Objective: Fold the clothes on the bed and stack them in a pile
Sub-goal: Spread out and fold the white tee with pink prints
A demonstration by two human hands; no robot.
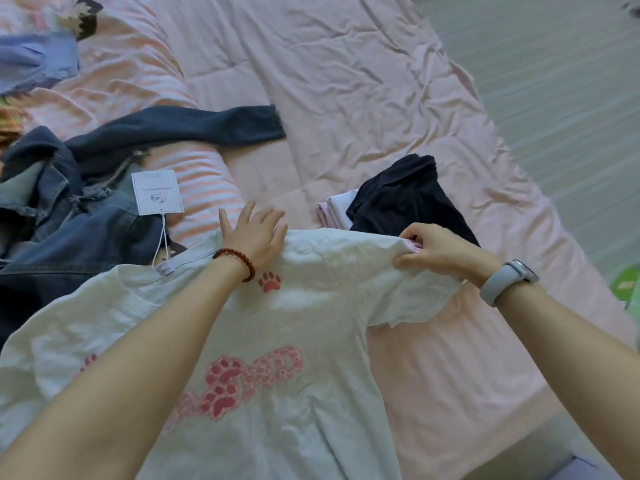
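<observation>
Head view: left hand [254, 233] lies flat, fingers spread, pressing the far edge of the white t-shirt [304, 317]. Right hand [440, 251] pinches that shirt's sleeve, lifting it a little. Shirt lies spread on the pink bed [346, 98], collar pointing left, long axis left to right, pink paw prints showing; the pink lettering isn't readable. Just left of the shirt sits a denim jacket [69, 209] with a white hang tag [157, 192], print too small to read. Beyond the shirt, a black garment [398, 195] tops a small folded pile.

Colours on the bed

The T-shirt [304, 327] is white with pink paw prints. The sheet [346, 81] is pale pink. The jacket [86, 209] is blue denim, and the folded top [405, 195] is black.
</observation>
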